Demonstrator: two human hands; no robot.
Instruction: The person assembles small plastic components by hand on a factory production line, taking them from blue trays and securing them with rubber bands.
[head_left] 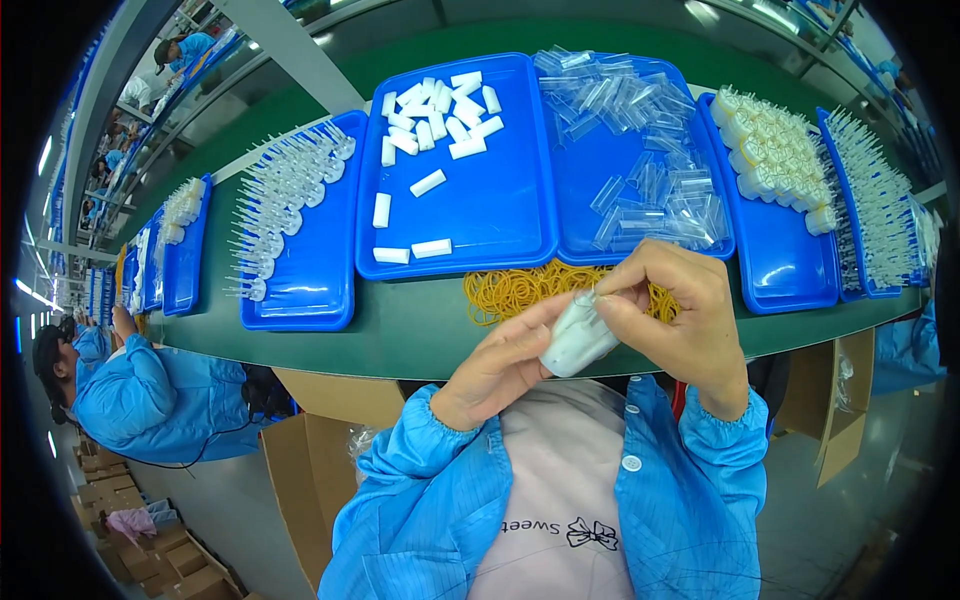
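Close above the near edge of the green table [420, 330], both hands work one small white plastic piece [577, 338]. Left hand [500, 365] cradles its body with curled fingers; right hand [675, 310] pinches its upper end between thumb and forefinger. It looks light, stiff and smooth, likely slippery, so a hold round the wider body seems safest. Just beyond it on the table lies a heap of yellow rubber bands [520, 290]; past those sit blue trays [470, 210] of white pieces and clear sleeves [640, 150].

Blue trays [505, 225]; white blocks [428, 183]; yellow rubber bands [515, 290]; green table [400, 330]; blue sleeves [420, 500].
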